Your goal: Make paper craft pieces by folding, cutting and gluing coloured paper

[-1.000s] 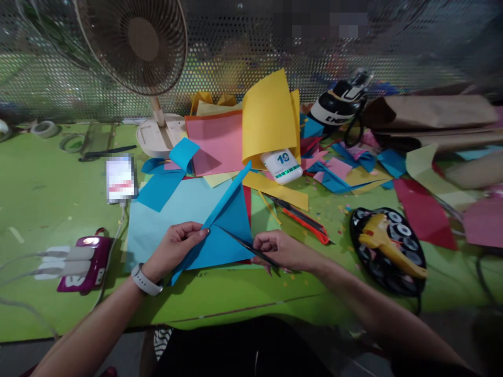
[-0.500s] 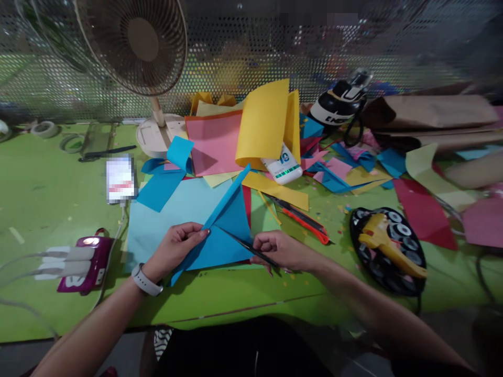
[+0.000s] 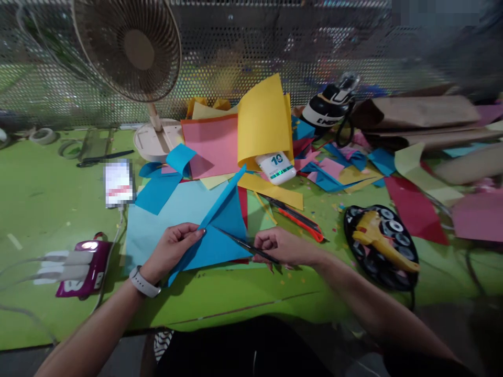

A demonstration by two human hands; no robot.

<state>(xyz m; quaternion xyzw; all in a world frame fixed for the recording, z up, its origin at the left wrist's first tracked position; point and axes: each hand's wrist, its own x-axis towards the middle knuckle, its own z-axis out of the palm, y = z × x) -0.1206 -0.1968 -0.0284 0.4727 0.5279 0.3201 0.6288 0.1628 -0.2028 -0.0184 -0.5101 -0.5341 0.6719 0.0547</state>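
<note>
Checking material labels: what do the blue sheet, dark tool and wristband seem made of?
Blue sheet: probably matte paper or thin card; its edges are thin and straight.
Dark tool: likely dull metal, from its slim, straight point; the end in the right hand is unclear.
Wristband: perhaps smooth silicone, being pale and evenly curved, but fabric is possible.

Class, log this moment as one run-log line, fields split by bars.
left hand: pinching folded blue paper | right hand: gripping dark pointed tool, tip over blue paper | beneath blue paper: pale blue sheet
</note>
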